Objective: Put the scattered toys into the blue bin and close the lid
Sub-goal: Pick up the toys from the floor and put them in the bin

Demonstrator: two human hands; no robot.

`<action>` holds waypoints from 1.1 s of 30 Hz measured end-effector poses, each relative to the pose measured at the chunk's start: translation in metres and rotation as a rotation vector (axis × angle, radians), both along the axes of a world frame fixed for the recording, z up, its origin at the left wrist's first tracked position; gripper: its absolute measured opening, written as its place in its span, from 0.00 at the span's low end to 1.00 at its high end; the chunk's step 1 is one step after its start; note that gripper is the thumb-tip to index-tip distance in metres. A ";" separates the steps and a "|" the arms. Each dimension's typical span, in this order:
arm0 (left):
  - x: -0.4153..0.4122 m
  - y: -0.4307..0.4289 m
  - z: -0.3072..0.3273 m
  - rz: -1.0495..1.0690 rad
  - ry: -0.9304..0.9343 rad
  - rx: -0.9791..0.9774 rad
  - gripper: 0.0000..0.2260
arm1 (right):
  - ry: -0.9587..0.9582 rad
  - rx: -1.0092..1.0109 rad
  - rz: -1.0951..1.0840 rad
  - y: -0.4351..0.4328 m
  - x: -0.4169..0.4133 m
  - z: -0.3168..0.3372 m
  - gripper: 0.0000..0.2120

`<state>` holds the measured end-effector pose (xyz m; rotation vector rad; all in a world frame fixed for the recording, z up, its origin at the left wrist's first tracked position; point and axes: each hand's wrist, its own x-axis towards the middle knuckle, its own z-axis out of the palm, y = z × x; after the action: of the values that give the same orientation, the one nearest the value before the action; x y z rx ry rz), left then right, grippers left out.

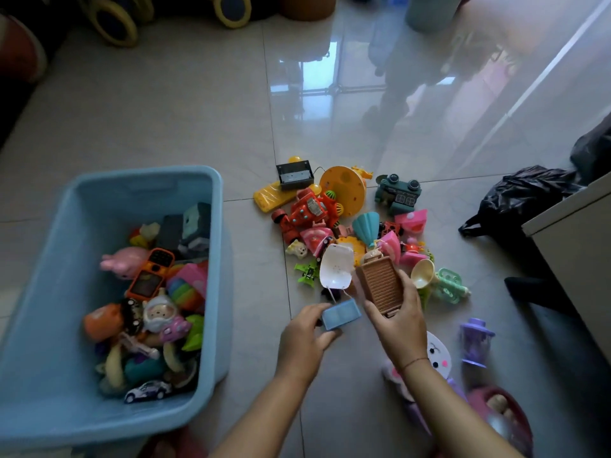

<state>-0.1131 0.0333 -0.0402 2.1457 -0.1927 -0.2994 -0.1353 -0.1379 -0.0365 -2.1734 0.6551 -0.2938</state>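
1. Though the bin (pixel 99 209) already holds a deep heap of toys, it stands open, well to the left of the left fingers (pixel 314 310), and no lid shows anywhere in view.
2. On the left hand (pixel 302 338), fingers and thumb pinch a small blue box (pixel 340 314). Thin wires seem to run from it to a white shell (pixel 335 267) just beyond the fingertips. I cannot tell whether the box is lifted or resting on the floor (pixel 198 110).
3. On the right hand (pixel 401 320), the fingers (pixel 406 282) are curled round a brown ribbed toy (pixel 380 285), grasping it just right of the blue box and over the near edge of the pile.
4. Many toys remain on the floor. Beyond both sets of fingers lie a red robot (pixel 309 209), a yellow disc (pixel 344 190), a green toy (pixel 398 193) and many smaller pieces packed between them.
5. Behind and to the right of the right fingers, near the wrist, a white doll (pixel 438 355) and a purple cup (pixel 474 342) also wait, apart from the main pile.
6. By my judgement the sorting is about half done: the bin and the floor hold roughly equal shares. Both held pieces have yet to cross leftward to the bin, the rest must follow, and closing the lid is not yet begun.
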 end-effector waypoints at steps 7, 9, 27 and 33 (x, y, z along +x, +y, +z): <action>0.040 0.073 0.119 0.498 -0.412 -0.009 0.21 | -0.243 0.091 0.192 0.097 0.056 0.090 0.37; 0.053 0.106 0.134 0.659 -0.444 0.013 0.20 | -0.288 0.150 0.311 0.139 0.072 0.110 0.37; 0.123 0.152 0.113 0.627 -0.162 0.078 0.32 | -0.230 0.052 0.357 0.158 0.094 0.068 0.32; 0.098 0.039 0.102 0.307 -0.243 0.052 0.31 | -0.107 -0.071 0.139 0.061 0.064 0.016 0.31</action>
<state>-0.0152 0.0722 0.0615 2.2215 0.0084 0.1357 -0.0715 -0.0771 -0.0206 -2.2411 0.4378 -0.3621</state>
